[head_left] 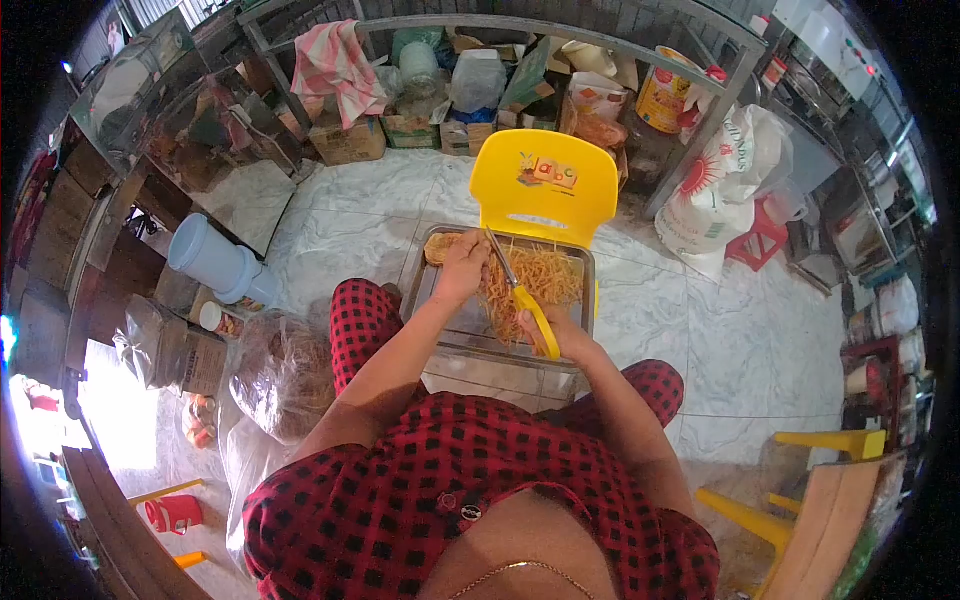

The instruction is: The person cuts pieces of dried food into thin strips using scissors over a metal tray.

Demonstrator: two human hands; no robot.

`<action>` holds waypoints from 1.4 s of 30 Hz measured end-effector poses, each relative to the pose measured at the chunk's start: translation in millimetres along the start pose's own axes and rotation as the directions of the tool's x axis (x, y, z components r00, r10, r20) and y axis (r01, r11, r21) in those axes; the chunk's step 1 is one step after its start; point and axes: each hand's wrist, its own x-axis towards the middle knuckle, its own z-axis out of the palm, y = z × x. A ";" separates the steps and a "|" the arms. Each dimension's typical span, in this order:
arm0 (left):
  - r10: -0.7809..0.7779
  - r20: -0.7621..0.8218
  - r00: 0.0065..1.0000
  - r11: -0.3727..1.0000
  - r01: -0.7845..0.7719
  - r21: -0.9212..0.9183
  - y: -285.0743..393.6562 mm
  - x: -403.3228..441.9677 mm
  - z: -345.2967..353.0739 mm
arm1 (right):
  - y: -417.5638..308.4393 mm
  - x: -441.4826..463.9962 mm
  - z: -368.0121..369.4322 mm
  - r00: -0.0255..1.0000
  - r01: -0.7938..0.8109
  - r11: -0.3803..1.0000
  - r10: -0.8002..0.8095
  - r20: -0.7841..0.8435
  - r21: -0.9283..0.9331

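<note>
A pink-and-white cloth [338, 75] hangs over a metal frame [500, 21] along the far side, with cardboard boxes [346, 141] beneath it on the marbled tile floor [755, 345]. To the right stands a white sack [712, 200] printed with a red sun — a red plastic stool [757, 240] sits just beside it. On the left are a pale blue bucket [203, 246] and a large clear plastic bag [283, 372] — its contents look brownish, though glare blurs them. Nearer, a red container [173, 514] rests on the floor.
</note>
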 end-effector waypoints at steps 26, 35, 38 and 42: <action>-0.016 0.015 1.000 0.994 0.018 -0.110 -3.8 3.3 -0.5 | -3.6 -2.1 -2.7 0.994 -0.081 0.996 0.078 -0.081 -0.042; -0.023 0.094 0.995 0.992 0.035 -0.124 -0.8 0.9 1.4 | 4.5 2.2 2.7 0.997 0.052 0.998 -0.053 -0.052 -0.021; -0.074 0.067 0.995 0.989 0.081 -0.125 0.6 1.0 5.5 | 7.6 5.1 0.4 0.998 0.049 0.998 -0.050 -0.040 -0.026; -0.073 0.050 0.996 0.985 0.080 -0.152 3.8 -0.3 6.0 | 1.6 3.2 2.8 0.998 0.007 0.999 -0.004 -0.057 0.047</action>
